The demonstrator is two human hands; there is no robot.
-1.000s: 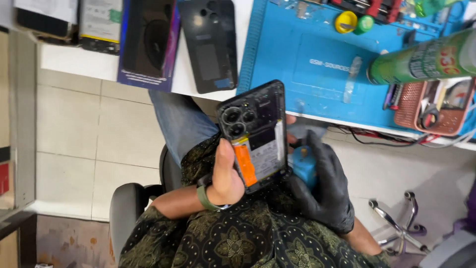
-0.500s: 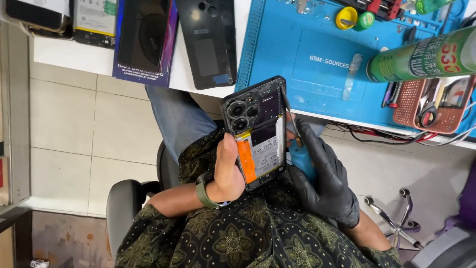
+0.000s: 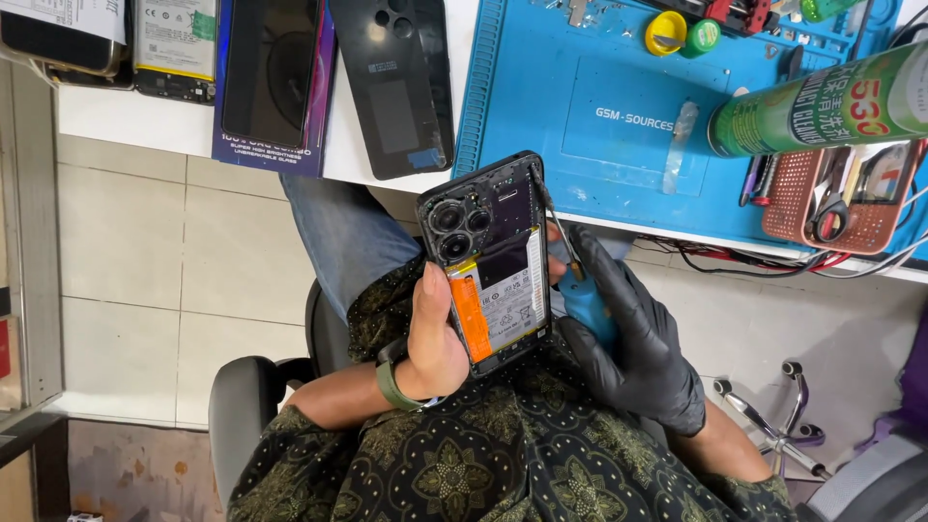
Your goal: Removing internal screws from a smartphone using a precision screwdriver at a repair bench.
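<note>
Both hands: L hand grips phone, screwdriver alongside.

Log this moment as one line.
left hand: holds opened phone | right hand: gloved, screwdriver at phone edge | blue mat behind

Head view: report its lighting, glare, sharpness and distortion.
Head view: even, bright light with soft shadows; mild glare on the dark glass panel and the green spray can; the opened phone in the left hand is sharp; the desk edge tilts and the scene looks rotated.
</note>
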